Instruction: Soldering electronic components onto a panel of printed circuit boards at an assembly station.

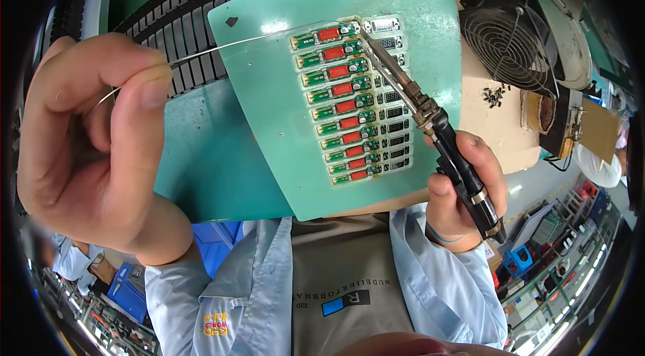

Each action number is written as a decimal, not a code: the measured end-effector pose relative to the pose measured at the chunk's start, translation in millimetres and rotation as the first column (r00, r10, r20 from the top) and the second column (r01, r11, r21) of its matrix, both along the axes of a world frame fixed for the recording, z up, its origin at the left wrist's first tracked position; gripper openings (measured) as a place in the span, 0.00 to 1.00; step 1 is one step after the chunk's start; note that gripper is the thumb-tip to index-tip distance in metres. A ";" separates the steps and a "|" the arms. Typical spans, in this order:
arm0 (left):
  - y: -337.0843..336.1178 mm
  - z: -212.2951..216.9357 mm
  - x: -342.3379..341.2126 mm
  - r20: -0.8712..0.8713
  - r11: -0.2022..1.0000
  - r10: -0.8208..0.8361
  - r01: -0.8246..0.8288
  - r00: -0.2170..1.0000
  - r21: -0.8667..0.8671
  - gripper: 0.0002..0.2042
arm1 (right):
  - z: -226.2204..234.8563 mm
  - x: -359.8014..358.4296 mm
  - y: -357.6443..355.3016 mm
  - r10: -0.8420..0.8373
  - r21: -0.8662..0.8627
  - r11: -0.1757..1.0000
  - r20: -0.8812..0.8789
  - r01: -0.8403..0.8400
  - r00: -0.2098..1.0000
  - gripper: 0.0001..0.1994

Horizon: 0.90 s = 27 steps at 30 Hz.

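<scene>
My left hand is closed in a pinch on a thin solder wire, which runs rightward over a green plate. My right hand grips the black handle of a soldering iron. Its metal tip points up and left to the right end of the top circuit board, where the wire's far end also reaches. Whether tip and wire touch there is too small to tell. Several such green boards with red parts sit in a column of slots in the plate, beside a column of small display modules.
A black fan with a round wire guard stands at the right. Near it lie loose small black parts and a brownish sponge in a holder. A slatted conveyor curves behind the plate. Another person is at far left.
</scene>
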State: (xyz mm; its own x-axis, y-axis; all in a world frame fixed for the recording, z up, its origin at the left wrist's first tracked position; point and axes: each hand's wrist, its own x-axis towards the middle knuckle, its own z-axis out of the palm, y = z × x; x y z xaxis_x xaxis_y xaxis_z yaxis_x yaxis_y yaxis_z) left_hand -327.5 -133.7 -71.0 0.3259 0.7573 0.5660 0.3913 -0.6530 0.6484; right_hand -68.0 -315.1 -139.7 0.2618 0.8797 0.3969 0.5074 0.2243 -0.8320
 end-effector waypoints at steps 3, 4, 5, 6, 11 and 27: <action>3.3 -3.3 -0.9 -0.019 0.999 -0.032 0.032 0.999 0.021 0.07 | -3.2 0.2 0.2 0.005 0.020 1.000 0.008 -0.005 1.000 0.24; 3.5 -3.7 -1.0 -0.021 0.999 -0.032 0.032 0.999 0.018 0.07 | -4.2 0.2 0.6 0.005 0.018 1.000 0.005 -0.005 1.000 0.24; 3.2 -3.4 -1.2 -0.025 0.999 -0.036 0.036 0.999 0.006 0.07 | -5.0 0.2 1.2 0.014 0.022 1.000 0.002 -0.014 1.000 0.24; 2.5 -2.6 -1.4 -0.030 0.999 -0.039 0.039 0.999 -0.006 0.07 | -5.6 0.3 1.9 0.023 0.026 0.999 -0.001 -0.023 1.000 0.24; -0.1 -0.8 -1.8 -0.062 0.999 -0.025 0.023 0.998 -0.034 0.06 | -7.6 1.6 4.6 0.047 0.029 0.998 -0.011 -0.047 0.999 0.24; -7.4 2.0 -5.0 -0.193 0.993 0.118 -0.122 0.974 -0.007 0.04 | 4.3 4.8 -3.1 0.046 -0.182 0.982 0.036 -0.038 0.998 0.29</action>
State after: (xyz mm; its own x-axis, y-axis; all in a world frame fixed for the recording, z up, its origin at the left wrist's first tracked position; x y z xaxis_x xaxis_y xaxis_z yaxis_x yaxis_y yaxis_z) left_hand -332.5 -141.1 -69.0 0.3335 0.8074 0.4867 0.5845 -0.5821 0.5653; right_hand -63.2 -318.2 -135.4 0.2101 0.9480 0.2391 0.5346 0.0933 -0.8399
